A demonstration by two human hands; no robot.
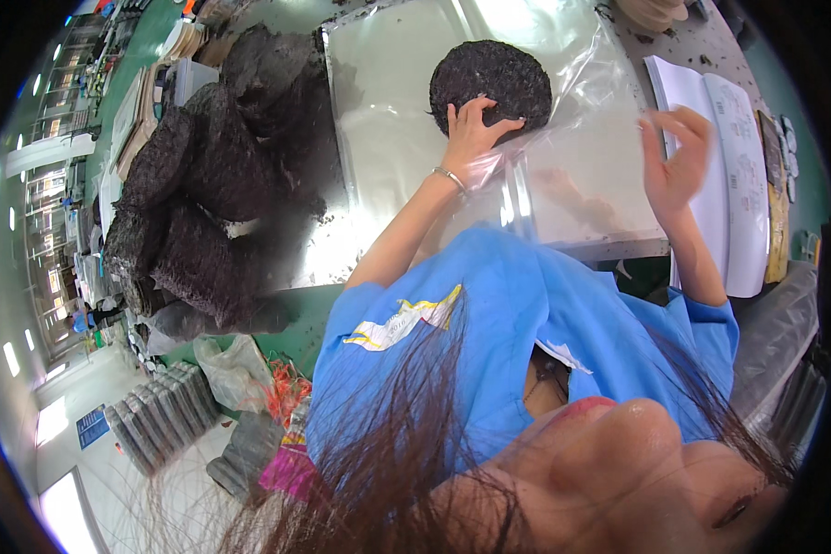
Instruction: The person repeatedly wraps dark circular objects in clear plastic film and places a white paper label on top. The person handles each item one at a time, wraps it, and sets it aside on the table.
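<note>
A round black disc of matted, dried seaweed-like fibre [490,73] lies on clear plastic film [401,152] spread over the table. My left hand [472,131] rests on the disc's near edge, its thumb and fingers apart on the upper face. A bracelet circles that wrist. My right hand [678,156], blurred, is raised near a stack of white printed sheets [737,201], thumb and fingers apart with nothing visible between them. The film is creased to the right of the disc.
Similar black discs form a large heap [208,152] at the left. Round tan pieces [654,10] sit at the far right. Below left are grey wrapped stacks [159,408], a clear bag [232,370] and red strips [280,391] beside the green floor. Dark crumbs dot the tabletop [706,41].
</note>
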